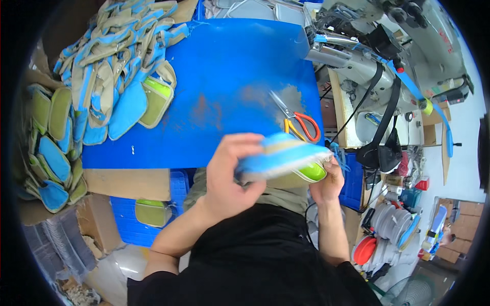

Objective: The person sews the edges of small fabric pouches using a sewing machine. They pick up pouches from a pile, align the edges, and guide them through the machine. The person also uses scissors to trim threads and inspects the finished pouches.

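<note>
In front of my body, above the near edge of the blue table (229,61), I hold a blue-and-beige striped cloth slipper (286,157). My left hand (232,166) is wrapped round one end, fingers over the top and thumb below. At the other end, my right hand (329,181) pinches the edge beside a bright green part (312,172). The slipper is smeared by motion. Just beyond it lie scissors with red-orange handles (309,126), blades pointing away to the left. A yellow-handled tool (293,130) lies against them, partly hidden by the slipper.
A heap of blue-and-beige slipper pieces (115,56) covers the table's far left. Left of it, a carton holds blue and green slippers (53,158). A sewing machine (352,66) stands at the right, with blue strap (411,84) hanging. Another green piece (152,211) sits in a blue crate (122,217) below.
</note>
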The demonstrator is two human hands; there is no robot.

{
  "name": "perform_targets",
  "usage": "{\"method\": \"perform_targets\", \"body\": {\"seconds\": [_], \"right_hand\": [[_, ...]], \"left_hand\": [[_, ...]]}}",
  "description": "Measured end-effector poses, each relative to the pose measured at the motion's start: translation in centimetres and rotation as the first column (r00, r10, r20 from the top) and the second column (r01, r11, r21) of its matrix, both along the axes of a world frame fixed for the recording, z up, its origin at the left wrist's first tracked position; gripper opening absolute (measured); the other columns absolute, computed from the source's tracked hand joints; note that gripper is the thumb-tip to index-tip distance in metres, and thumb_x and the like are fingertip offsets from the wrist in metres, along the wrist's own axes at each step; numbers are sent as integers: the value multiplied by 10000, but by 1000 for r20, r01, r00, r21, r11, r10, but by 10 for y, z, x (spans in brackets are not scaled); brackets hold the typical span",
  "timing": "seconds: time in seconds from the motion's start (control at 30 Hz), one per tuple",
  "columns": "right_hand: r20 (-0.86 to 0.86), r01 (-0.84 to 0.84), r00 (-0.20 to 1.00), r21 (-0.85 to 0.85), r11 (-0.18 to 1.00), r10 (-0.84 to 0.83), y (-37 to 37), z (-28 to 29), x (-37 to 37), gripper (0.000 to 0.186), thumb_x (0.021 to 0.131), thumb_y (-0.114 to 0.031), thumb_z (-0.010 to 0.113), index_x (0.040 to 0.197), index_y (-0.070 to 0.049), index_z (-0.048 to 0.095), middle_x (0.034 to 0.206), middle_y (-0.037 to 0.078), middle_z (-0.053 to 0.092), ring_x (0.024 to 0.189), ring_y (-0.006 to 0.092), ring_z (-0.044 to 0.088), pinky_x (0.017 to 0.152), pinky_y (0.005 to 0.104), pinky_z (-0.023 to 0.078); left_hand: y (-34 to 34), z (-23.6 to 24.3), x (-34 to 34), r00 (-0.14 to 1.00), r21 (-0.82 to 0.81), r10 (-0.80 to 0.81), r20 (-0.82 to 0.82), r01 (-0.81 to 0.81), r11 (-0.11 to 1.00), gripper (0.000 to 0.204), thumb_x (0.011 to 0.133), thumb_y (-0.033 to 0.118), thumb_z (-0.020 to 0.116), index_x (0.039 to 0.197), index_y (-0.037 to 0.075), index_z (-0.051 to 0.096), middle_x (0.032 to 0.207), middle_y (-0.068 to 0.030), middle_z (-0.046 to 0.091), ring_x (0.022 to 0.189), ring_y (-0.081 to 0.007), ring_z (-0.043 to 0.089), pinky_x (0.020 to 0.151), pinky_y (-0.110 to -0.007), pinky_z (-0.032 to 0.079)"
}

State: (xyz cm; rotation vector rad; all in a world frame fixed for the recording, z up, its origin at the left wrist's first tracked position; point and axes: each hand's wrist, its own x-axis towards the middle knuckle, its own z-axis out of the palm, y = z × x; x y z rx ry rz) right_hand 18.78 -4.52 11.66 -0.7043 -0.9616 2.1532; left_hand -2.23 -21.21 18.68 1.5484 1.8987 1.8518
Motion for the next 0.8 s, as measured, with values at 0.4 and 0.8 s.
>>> {"method": "perform_targets", "body": {"seconds": [0.4,0.8], "right_hand": [[403,-225,784,893,390,-472,10,39,-18,193,751,100,621,816,-23,488,686,84,460,610,199,438,569,331,374],[362,-192,930,317,929,68,-14,6,12,369,904,-103,797,1165,-16,551,976,37,612,777,49,592,655,218,507]], "left_hand": [[-31,-6,-20,826,-305,103,555,86,948,439,890,-89,604,1322,-20,646,1199,-87,706,1125,-153,648,998,-303,508],[3,-34,-85,601,-252,218,769,-29,967,683,950,66,671,1556,45,359,1294,-145,600,1124,-247,647,855,-393,578]]}}
